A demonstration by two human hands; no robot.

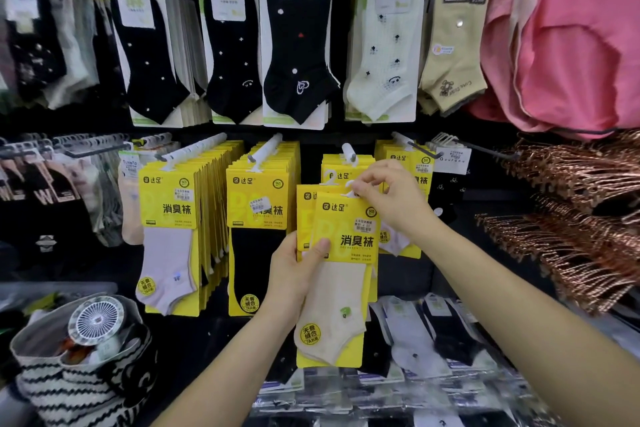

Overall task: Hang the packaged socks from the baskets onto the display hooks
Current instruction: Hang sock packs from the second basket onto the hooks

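A yellow-carded pack of cream socks [341,274] is held up in front of the display, with at least one more yellow pack stacked behind it. My left hand [294,270] grips the left edge of the packs, thumb across the front card. My right hand [388,198] pinches the white hanger tab at the top of the front pack. Just above is a white display hook [349,152] carrying a few yellow packs. It lies a little higher than the pinched tab.
Two fuller hooks of yellow sock packs [180,218] [259,204] hang to the left. Black and pale socks hang on the row above. Copper wire hangers [581,218] stick out at right. A striped bag holding a small fan [97,322] sits lower left. Bagged socks lie below.
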